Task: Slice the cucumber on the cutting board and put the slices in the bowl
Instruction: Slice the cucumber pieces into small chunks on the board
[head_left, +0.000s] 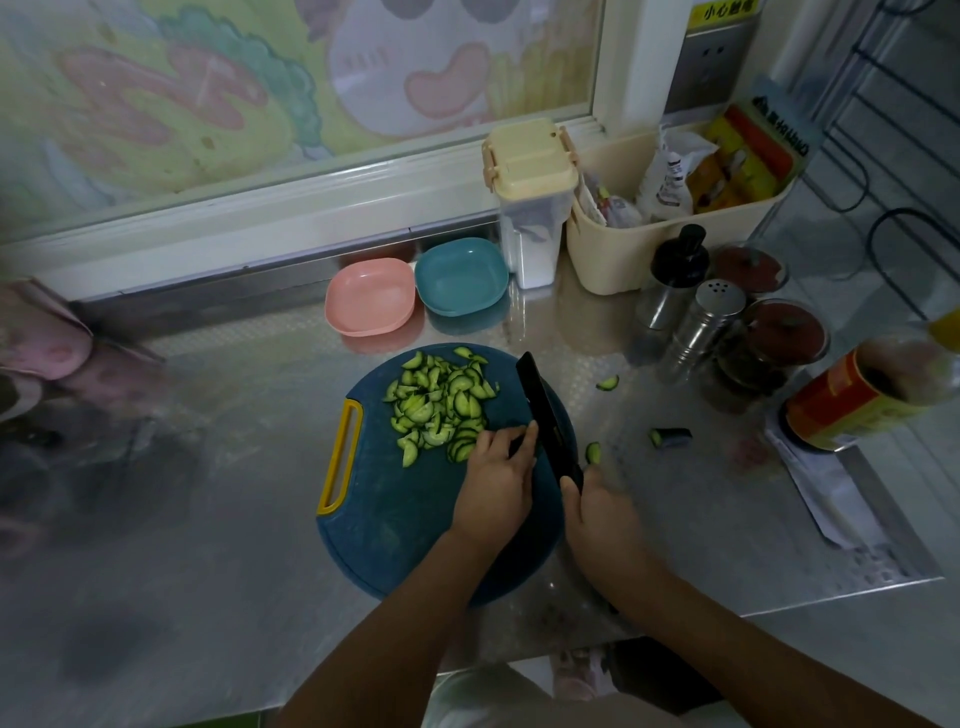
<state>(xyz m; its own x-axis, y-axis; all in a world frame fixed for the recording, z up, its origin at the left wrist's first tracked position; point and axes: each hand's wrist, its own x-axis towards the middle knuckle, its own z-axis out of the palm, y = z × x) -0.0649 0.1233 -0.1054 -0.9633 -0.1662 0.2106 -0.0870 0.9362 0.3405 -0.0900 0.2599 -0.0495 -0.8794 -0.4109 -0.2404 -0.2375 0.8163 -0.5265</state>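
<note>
Grn slices (441, 400), blue board (395, 519) w/ yel handle (340, 457), pink bowl (370, 304), teal bowl (461, 278).

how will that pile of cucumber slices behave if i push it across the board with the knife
The cucumber slices are thin half-moons in a loose heap, so they would probably scatter rather than move together. Stray pieces on the counter suggest some skid off the cutting board easily. Each looks light, likely sticking to the knife.

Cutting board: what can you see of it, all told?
The cutting board is round, dark blue, plastic-looking, with a yellow-rimmed handle slot on its left. It lies flat on the steel counter. Its far half bears cucumber slices; the left hand rests on it, and the right hand holds a knife over its right side.
</note>
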